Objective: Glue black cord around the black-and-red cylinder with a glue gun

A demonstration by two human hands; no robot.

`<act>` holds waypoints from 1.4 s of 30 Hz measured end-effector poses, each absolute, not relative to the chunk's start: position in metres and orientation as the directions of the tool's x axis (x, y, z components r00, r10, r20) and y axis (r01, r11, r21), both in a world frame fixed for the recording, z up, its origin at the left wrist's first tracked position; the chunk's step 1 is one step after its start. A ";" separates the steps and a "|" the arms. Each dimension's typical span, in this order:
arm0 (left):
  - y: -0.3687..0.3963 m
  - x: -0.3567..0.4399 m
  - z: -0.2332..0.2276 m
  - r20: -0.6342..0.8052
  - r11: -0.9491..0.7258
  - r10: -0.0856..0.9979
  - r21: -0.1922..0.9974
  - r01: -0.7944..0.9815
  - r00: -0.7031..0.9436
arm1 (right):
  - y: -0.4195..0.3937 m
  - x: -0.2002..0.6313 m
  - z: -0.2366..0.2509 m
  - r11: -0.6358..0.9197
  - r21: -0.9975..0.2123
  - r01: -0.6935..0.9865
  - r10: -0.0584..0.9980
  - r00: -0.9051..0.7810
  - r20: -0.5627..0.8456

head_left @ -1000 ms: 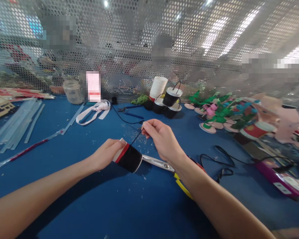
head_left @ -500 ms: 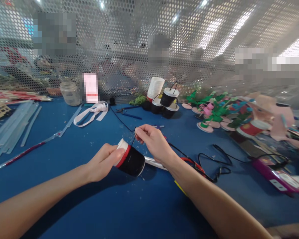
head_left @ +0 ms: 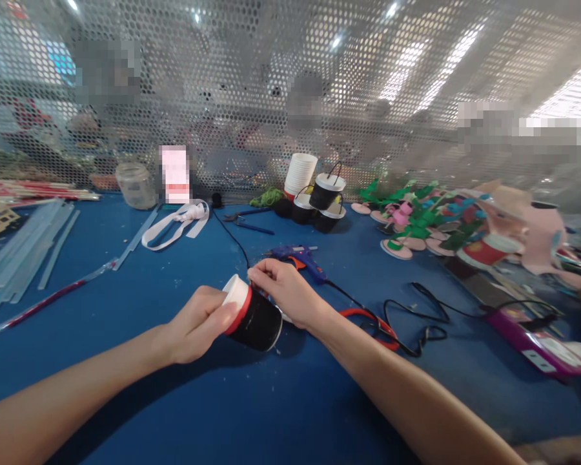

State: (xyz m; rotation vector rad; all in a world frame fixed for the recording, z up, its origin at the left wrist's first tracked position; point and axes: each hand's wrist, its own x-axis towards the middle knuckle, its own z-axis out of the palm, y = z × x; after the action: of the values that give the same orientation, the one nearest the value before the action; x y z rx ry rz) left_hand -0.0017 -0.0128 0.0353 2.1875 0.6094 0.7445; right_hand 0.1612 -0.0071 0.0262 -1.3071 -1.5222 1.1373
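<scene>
My left hand (head_left: pixel 198 323) holds a paper cup (head_left: pixel 253 316) on its side just above the blue table (head_left: pixel 184 400); the cup is black with a red band and a white bottom. My right hand (head_left: pixel 283 290) pinches a thin black cord at the cup's upper edge, fingertips touching the cup. A blue glue gun (head_left: pixel 300 257) lies just behind my right hand. Scissors with red handles (head_left: pixel 372 321) lie under my right wrist, their blades hidden by the cup and the hand.
Finished black cups with cord handles (head_left: pixel 322 200) and a stack of white cups (head_left: pixel 299 173) stand at the back by a perforated metal screen (head_left: pixel 290 97). Glue sticks (head_left: pixel 29 245) lie left, a white ribbon (head_left: pixel 174 223) behind, foam flowers (head_left: pixel 416 219) and black cables (head_left: pixel 426 316) right.
My right hand has come down from a raised pull on the cord to the cup's edge. The cup has tilted a little. The view shifted, and the glue gun now shows.
</scene>
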 end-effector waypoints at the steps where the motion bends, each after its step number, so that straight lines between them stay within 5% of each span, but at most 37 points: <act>1: -0.013 -0.002 0.035 0.329 -0.629 0.606 0.756 0.183 0.724 | -0.007 0.161 0.026 0.051 -0.961 0.271 0.990 -0.138 0.014; 14: -0.015 -0.001 0.034 0.357 -0.652 0.586 0.741 0.161 0.728 | -0.008 0.161 0.021 -0.007 -0.952 0.305 0.970 -0.228 -0.080; 23: -0.007 -0.004 0.036 0.333 -0.595 0.678 0.773 0.222 0.656 | -0.010 0.180 0.049 -0.041 -0.981 0.188 0.852 -0.507 -0.132; 28: 0.001 -0.002 0.035 0.068 -0.304 0.782 0.909 0.284 0.619 | -0.013 0.185 0.047 0.189 -0.919 0.345 0.871 -0.491 -0.005; 34: 0.006 0.005 0.027 -0.184 0.091 0.791 0.979 0.185 0.583 | -0.026 0.174 0.030 0.468 -0.671 0.575 0.877 -0.396 0.272; 42: 0.004 0.005 0.024 -0.120 -0.087 0.764 0.955 0.285 0.634 | -0.029 0.169 0.029 0.543 -0.629 0.557 0.827 -0.485 0.284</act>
State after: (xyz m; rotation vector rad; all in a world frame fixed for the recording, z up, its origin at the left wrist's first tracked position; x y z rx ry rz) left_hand 0.0051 0.0035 0.0242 1.6614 0.8735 0.4990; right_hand 0.1692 -0.0291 0.0294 -1.1139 -2.2134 0.6235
